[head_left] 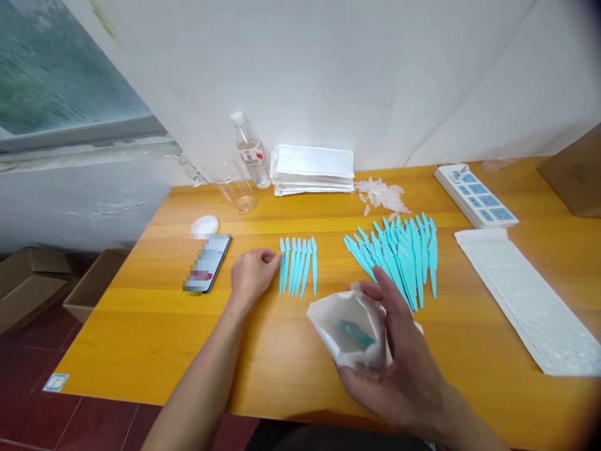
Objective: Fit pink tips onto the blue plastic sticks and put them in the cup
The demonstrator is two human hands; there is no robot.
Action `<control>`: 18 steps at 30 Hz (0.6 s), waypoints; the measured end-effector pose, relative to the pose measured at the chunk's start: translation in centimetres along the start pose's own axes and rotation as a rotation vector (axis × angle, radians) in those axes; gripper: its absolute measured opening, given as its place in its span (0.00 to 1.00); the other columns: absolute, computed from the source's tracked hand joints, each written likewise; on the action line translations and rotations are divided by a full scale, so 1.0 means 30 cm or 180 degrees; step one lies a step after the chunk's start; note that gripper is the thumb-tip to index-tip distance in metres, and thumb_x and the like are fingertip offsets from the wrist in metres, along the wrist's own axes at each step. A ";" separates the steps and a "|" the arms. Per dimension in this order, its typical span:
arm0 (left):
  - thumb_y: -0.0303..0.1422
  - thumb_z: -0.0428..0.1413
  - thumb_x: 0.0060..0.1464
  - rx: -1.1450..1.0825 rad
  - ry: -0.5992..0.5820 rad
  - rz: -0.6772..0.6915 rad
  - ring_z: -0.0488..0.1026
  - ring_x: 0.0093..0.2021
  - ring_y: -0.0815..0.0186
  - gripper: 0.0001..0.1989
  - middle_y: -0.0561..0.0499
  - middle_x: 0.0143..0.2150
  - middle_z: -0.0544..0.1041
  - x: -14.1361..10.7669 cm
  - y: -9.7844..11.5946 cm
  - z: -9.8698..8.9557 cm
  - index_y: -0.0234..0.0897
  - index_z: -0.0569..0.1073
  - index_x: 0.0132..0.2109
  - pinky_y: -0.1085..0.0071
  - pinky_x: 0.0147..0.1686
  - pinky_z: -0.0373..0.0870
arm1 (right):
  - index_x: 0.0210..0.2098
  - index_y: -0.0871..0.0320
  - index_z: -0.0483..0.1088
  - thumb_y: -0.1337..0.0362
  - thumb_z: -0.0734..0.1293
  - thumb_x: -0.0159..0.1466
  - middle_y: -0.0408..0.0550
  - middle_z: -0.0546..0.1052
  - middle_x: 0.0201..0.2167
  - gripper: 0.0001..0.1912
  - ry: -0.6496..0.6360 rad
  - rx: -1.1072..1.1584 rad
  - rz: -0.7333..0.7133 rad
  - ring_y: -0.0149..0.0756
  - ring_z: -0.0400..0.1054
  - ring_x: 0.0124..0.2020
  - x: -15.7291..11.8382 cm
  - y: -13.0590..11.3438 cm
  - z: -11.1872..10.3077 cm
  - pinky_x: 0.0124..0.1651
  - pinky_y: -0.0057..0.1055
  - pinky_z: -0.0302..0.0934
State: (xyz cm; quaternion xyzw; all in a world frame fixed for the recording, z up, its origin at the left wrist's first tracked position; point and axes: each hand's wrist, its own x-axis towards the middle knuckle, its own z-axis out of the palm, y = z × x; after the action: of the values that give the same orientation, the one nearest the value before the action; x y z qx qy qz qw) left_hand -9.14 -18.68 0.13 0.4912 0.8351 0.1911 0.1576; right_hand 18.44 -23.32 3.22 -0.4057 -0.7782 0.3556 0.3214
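Fingers (375, 293) of your right hand (399, 369) clasp the open white pouch (350, 329), one blue piece seemingly inside, at six o'clock on the bench (154, 319). Your left hand (253, 272), loosely curled and holding nothing, touches the small row of blue sticks (298, 266) at nine o'clock of the pouch; next, pinch one cleanly.

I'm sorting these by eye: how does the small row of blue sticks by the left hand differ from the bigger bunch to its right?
The small row holds about seven blue sticks, laid side by side, nearly parallel; the bigger bunch holds many more, fanned out and overlapping. The left hand touches the small row's left edge; the bigger bunch lies just beyond the right hand, which holds an open white bag. Both lie flat on the wooden table.
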 end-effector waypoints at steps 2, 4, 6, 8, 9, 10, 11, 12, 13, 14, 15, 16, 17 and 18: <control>0.48 0.58 0.49 0.0299 -0.0280 -0.0140 0.75 0.37 0.56 0.16 0.46 0.34 0.81 0.081 0.004 0.028 0.41 0.80 0.34 0.68 0.33 0.61 | 0.72 0.52 0.33 0.64 0.69 0.58 0.59 0.66 0.57 0.52 -0.0067 -0.0227 -0.0009 0.52 0.68 0.55 -0.002 -0.005 -0.006 0.53 0.50 0.69; 0.45 0.60 0.45 0.0304 -0.0431 -0.0156 0.75 0.34 0.57 0.13 0.47 0.30 0.80 0.130 0.004 0.041 0.40 0.80 0.30 0.69 0.31 0.59 | 0.71 0.51 0.36 0.66 0.68 0.59 0.58 0.68 0.54 0.49 -0.0015 -0.0168 -0.0064 0.51 0.69 0.53 -0.010 -0.007 -0.016 0.52 0.48 0.70; 0.42 0.61 0.43 0.0192 -0.0612 -0.0155 0.72 0.28 0.61 0.11 0.49 0.23 0.76 0.153 -0.006 0.032 0.39 0.78 0.25 0.70 0.27 0.58 | 0.71 0.50 0.36 0.66 0.67 0.58 0.58 0.67 0.56 0.50 0.0121 0.0023 -0.0140 0.50 0.70 0.53 -0.015 -0.006 -0.029 0.50 0.46 0.71; 0.41 0.61 0.42 0.0020 -0.0810 -0.0172 0.67 0.22 0.65 0.12 0.52 0.18 0.71 0.148 -0.018 0.002 0.37 0.75 0.21 0.71 0.24 0.56 | 0.71 0.50 0.35 0.66 0.68 0.57 0.59 0.66 0.57 0.51 0.0149 0.0028 -0.0117 0.51 0.69 0.53 -0.008 0.005 -0.036 0.50 0.46 0.71; 0.42 0.61 0.44 -0.0063 -0.0896 -0.0162 0.65 0.21 0.67 0.13 0.53 0.17 0.69 0.132 -0.023 -0.019 0.37 0.74 0.21 0.71 0.23 0.57 | 0.71 0.51 0.35 0.66 0.68 0.56 0.59 0.66 0.57 0.52 0.0078 -0.0056 -0.0065 0.51 0.69 0.53 0.000 0.014 -0.036 0.50 0.47 0.70; 0.43 0.59 0.47 -0.0217 -0.0894 -0.0122 0.65 0.21 0.68 0.15 0.53 0.18 0.69 0.105 -0.024 -0.043 0.37 0.74 0.22 0.72 0.23 0.58 | 0.71 0.51 0.36 0.66 0.69 0.56 0.59 0.67 0.56 0.51 -0.0017 -0.0152 -0.0003 0.52 0.69 0.53 0.011 0.025 -0.033 0.51 0.47 0.70; 0.43 0.57 0.51 -0.0470 -0.0750 -0.0052 0.65 0.22 0.68 0.15 0.53 0.19 0.69 0.066 -0.021 -0.069 0.37 0.75 0.25 0.72 0.24 0.59 | 0.71 0.52 0.36 0.66 0.68 0.56 0.58 0.68 0.56 0.51 -0.0112 -0.0221 0.0062 0.51 0.69 0.53 0.023 0.037 -0.028 0.52 0.48 0.69; 0.44 0.54 0.55 -0.0742 -0.0528 0.0040 0.65 0.24 0.68 0.16 0.53 0.21 0.69 0.018 -0.013 -0.093 0.37 0.75 0.28 0.72 0.26 0.61 | 0.71 0.52 0.36 0.66 0.68 0.56 0.58 0.68 0.55 0.51 -0.0185 -0.0249 0.0116 0.51 0.68 0.53 0.033 0.048 -0.020 0.53 0.48 0.68; 0.44 0.53 0.57 -0.1261 -0.0045 0.0169 0.66 0.25 0.68 0.16 0.53 0.23 0.69 -0.040 0.001 -0.114 0.37 0.76 0.31 0.72 0.27 0.63 | 0.71 0.53 0.37 0.66 0.68 0.57 0.58 0.68 0.55 0.50 -0.0224 -0.0243 0.0156 0.51 0.68 0.54 0.041 0.057 -0.012 0.54 0.48 0.68; 0.43 0.54 0.58 -0.1698 0.0538 0.0271 0.65 0.26 0.67 0.14 0.53 0.24 0.69 -0.103 0.021 -0.129 0.39 0.76 0.33 0.71 0.28 0.63 | 0.71 0.52 0.36 0.66 0.68 0.57 0.58 0.68 0.56 0.51 -0.0214 -0.0218 0.0184 0.50 0.68 0.54 0.046 0.062 -0.003 0.54 0.48 0.68; 0.42 0.55 0.58 -0.1971 0.1003 0.0376 0.65 0.27 0.67 0.11 0.53 0.26 0.69 -0.168 0.046 -0.137 0.40 0.76 0.34 0.71 0.28 0.63 | 0.71 0.52 0.36 0.66 0.69 0.57 0.58 0.67 0.56 0.51 -0.0173 -0.0186 0.0206 0.50 0.68 0.54 0.047 0.065 0.005 0.54 0.48 0.67; 0.39 0.57 0.58 -0.2101 0.1316 0.0508 0.65 0.28 0.67 0.08 0.53 0.28 0.69 -0.231 0.075 -0.138 0.42 0.76 0.35 0.71 0.29 0.63 | 0.71 0.52 0.36 0.65 0.69 0.57 0.58 0.66 0.57 0.51 -0.0112 -0.0148 0.0211 0.50 0.67 0.55 0.046 0.065 0.013 0.54 0.48 0.67; 0.36 0.59 0.57 -0.2090 0.1457 0.0712 0.66 0.30 0.67 0.04 0.53 0.30 0.69 -0.288 0.107 -0.133 0.44 0.77 0.35 0.71 0.30 0.63 | 0.71 0.52 0.36 0.64 0.69 0.58 0.58 0.65 0.58 0.51 -0.0063 -0.0101 0.0207 0.50 0.66 0.56 0.043 0.062 0.020 0.55 0.48 0.67; 0.33 0.61 0.56 -0.1959 0.1445 0.0985 0.66 0.31 0.67 0.01 0.53 0.31 0.69 -0.337 0.138 -0.123 0.45 0.78 0.36 0.71 0.30 0.63 | 0.71 0.51 0.35 0.64 0.69 0.58 0.58 0.63 0.59 0.51 -0.0020 -0.0037 0.0187 0.50 0.66 0.56 0.039 0.057 0.025 0.55 0.47 0.67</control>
State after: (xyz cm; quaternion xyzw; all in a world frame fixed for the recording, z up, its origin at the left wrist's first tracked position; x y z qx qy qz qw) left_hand -2.94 -26.35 6.09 0.4863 0.6688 0.5569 0.0784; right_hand 17.99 -21.82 1.65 -0.4291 -0.7691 0.3617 0.3059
